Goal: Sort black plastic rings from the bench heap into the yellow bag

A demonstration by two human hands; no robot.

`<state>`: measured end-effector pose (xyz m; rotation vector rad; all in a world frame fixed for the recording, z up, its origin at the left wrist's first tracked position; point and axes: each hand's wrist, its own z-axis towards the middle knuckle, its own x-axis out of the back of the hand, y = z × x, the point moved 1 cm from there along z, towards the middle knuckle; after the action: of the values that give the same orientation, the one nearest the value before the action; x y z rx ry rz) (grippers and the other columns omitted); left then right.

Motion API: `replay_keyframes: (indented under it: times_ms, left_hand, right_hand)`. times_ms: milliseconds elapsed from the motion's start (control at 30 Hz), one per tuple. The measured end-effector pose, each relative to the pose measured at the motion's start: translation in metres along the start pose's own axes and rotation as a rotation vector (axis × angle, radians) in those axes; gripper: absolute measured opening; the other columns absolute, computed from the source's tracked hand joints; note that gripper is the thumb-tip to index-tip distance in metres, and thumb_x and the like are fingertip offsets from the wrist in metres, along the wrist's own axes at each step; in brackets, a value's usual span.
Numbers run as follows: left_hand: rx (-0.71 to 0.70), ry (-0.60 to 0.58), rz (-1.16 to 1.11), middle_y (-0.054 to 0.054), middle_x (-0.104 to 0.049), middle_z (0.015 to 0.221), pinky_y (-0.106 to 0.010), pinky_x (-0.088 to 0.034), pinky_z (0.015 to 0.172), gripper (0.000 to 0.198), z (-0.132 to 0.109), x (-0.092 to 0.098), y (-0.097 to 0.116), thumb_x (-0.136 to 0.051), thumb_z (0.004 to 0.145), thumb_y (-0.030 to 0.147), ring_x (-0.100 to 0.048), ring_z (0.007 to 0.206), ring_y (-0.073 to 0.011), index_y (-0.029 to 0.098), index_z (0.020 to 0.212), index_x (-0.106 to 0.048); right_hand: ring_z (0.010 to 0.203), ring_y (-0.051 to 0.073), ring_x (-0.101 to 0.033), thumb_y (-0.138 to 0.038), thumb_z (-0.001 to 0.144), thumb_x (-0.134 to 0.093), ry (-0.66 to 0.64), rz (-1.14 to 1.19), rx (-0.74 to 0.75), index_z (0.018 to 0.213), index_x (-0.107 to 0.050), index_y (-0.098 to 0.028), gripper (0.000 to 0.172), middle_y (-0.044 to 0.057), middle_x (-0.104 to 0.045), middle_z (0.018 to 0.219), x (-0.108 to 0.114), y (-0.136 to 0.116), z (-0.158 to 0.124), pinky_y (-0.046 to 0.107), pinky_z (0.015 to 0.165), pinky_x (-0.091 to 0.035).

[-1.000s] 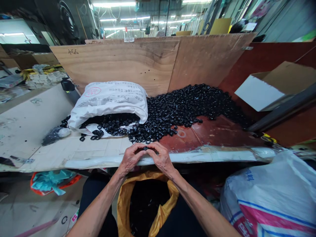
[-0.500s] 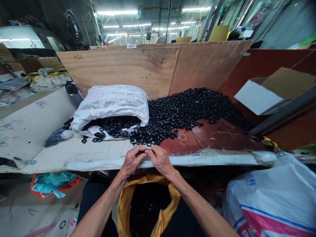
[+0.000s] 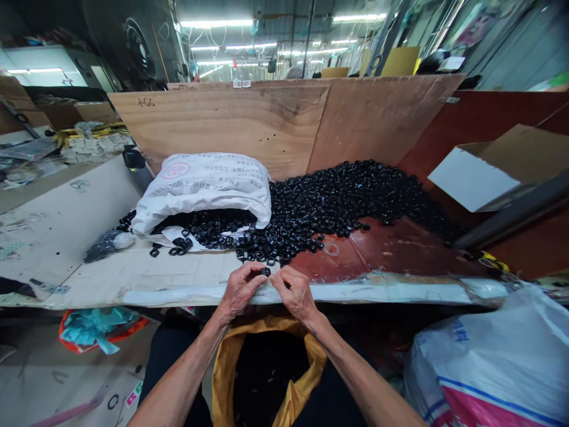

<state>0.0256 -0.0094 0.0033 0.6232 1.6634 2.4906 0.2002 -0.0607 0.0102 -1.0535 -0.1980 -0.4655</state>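
Pale and reddish-brown worktop panels (image 3: 102,267) are stretching just beyond an open yellow bag (image 3: 223,379), which is standing between the person's dark-clothed legs, its contents looking too dark to make out. To the left of the yellow bag, light-blue plastic (image 3: 89,326) is bunching inside an orange-rimmed container (image 3: 138,325); to the bag's right, a bulky white, blue and pink sack (image 3: 471,338) is filling the corner. Above the yellow bag's far rim, the left hand (image 3: 242,289) is pinching a small black piece (image 3: 265,271) between thumb and fingertips. Above that same rim, slightly rightward, the right hand (image 3: 294,290) is curling narrowly, its tips sitting just beside the piece; I cannot tell whether they are touching it or holding anything. Straight ahead of the yellow bag and off to its right, a heap of black rings (image 3: 351,196) is covering the panels. Ahead and leftward of the bag, a white printed sack (image 3: 208,178) is lying with rings spilling from its mouth. Well beyond the bag, a wooden board (image 3: 222,121) is standing upright, and strip lights (image 3: 217,24) are glowing farthest off.
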Motion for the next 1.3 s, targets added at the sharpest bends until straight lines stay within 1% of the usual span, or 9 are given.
replay_keyframes:
  times_ms: [100, 367, 500, 600, 700, 833, 967, 1133, 1300]
  left_hand:
    - [0.005, -0.022, -0.018, -0.007, -0.073, 0.103, -0.034, -0.054, 0.090, 0.019, 0.000, 0.001, 0.002, -0.067, 0.090, 0.033, -0.068, 0.096, -0.0199, 0.019, 0.102, -0.072]
    - [0.023, -0.135, -0.053, -0.006, -0.074, 0.099, -0.033, -0.056, 0.085, 0.019, -0.003, 0.005, 0.014, -0.068, 0.089, 0.030, -0.069, 0.092, -0.0205, 0.018, 0.102, -0.072]
    - [-0.028, -0.159, 0.034, -0.007, -0.074, 0.101, -0.034, -0.055, 0.088, 0.017, -0.019, 0.005, 0.027, -0.064, 0.091, 0.027, -0.069, 0.094, -0.0210, 0.019, 0.104, -0.071]
    - [-0.142, -0.309, 0.166, -0.007, -0.073, 0.103, -0.033, -0.053, 0.089, 0.018, -0.029, 0.007, 0.039, -0.061, 0.093, 0.024, -0.068, 0.096, -0.0207, 0.022, 0.108, -0.070]
    - [-0.128, -0.452, 0.267, -0.003, -0.070, 0.090, -0.027, -0.052, 0.071, 0.012, -0.025, 0.008, 0.045, -0.067, 0.089, 0.026, -0.066, 0.078, -0.0173, 0.021, 0.099, -0.070]
    - [-0.091, -0.139, 0.453, -0.002, -0.065, 0.085, -0.029, -0.051, 0.070, 0.010, 0.006, -0.005, 0.027, -0.069, 0.086, 0.025, -0.063, 0.074, -0.0173, 0.020, 0.094, -0.069]
    - [-0.132, 0.063, 0.599, -0.004, -0.063, 0.093, -0.032, -0.051, 0.072, 0.024, 0.030, -0.028, 0.000, -0.067, 0.082, 0.015, -0.062, 0.077, -0.0197, 0.020, 0.105, -0.069]
    - [-0.136, 0.087, 0.658, -0.004, -0.061, 0.091, -0.031, -0.050, 0.070, 0.010, 0.032, -0.037, -0.009, -0.065, 0.085, 0.015, -0.062, 0.074, -0.0186, 0.021, 0.092, -0.069]
    - [-0.100, 0.036, 0.649, -0.002, -0.065, 0.088, -0.031, -0.049, 0.073, 0.006, 0.025, -0.035, -0.003, -0.062, 0.087, 0.015, -0.064, 0.079, -0.0189, 0.021, 0.089, -0.063]
  right_hand:
    - [0.065, 0.015, -0.058, -0.040, 0.093, -0.063, -0.001, 0.061, -0.024, 0.090, -0.070, -0.019, 0.022, 0.004, -0.066, 0.083, -0.001, 0.001, 0.001, 0.028, 0.066, -0.049]
    - [0.069, 0.017, -0.064, -0.025, 0.089, -0.061, -0.027, 0.114, -0.017, 0.096, -0.071, -0.021, 0.012, 0.004, -0.069, 0.084, 0.003, -0.006, -0.003, 0.028, 0.066, -0.051]
    - [0.057, 0.015, -0.060, -0.021, 0.088, -0.057, -0.050, 0.126, -0.096, 0.090, -0.068, -0.021, 0.011, 0.001, -0.064, 0.072, 0.003, -0.016, -0.023, 0.025, 0.056, -0.048]
    - [0.048, 0.013, -0.056, -0.022, 0.089, -0.057, -0.117, 0.155, -0.226, 0.083, -0.066, -0.021, 0.012, -0.003, -0.061, 0.061, 0.007, -0.015, -0.035, 0.023, 0.048, -0.042]
    - [0.047, 0.013, -0.053, -0.025, 0.087, -0.062, -0.161, 0.065, -0.231, 0.072, -0.065, -0.021, 0.016, -0.004, -0.059, 0.055, 0.021, -0.004, -0.027, 0.023, 0.048, -0.038]
    - [0.064, 0.016, -0.060, -0.022, 0.082, -0.068, 0.002, -0.246, -0.148, 0.080, -0.067, -0.020, 0.003, 0.000, -0.065, 0.071, 0.037, 0.016, 0.006, 0.026, 0.062, -0.044]
    - [0.073, 0.019, -0.062, -0.026, 0.084, -0.071, -0.038, -0.479, -0.092, 0.098, -0.066, -0.022, 0.015, 0.005, -0.066, 0.093, 0.026, 0.028, 0.024, 0.027, 0.065, -0.044]
    - [0.074, 0.018, -0.062, -0.018, 0.090, -0.062, -0.094, -0.567, -0.082, 0.096, -0.065, -0.023, 0.008, 0.006, -0.063, 0.096, 0.011, 0.033, 0.019, 0.026, 0.065, -0.043]
    - [0.085, 0.020, -0.063, -0.013, 0.090, -0.055, -0.048, -0.348, -0.012, 0.098, -0.065, -0.020, 0.015, 0.007, -0.064, 0.097, 0.021, 0.032, 0.016, 0.029, 0.078, -0.049]
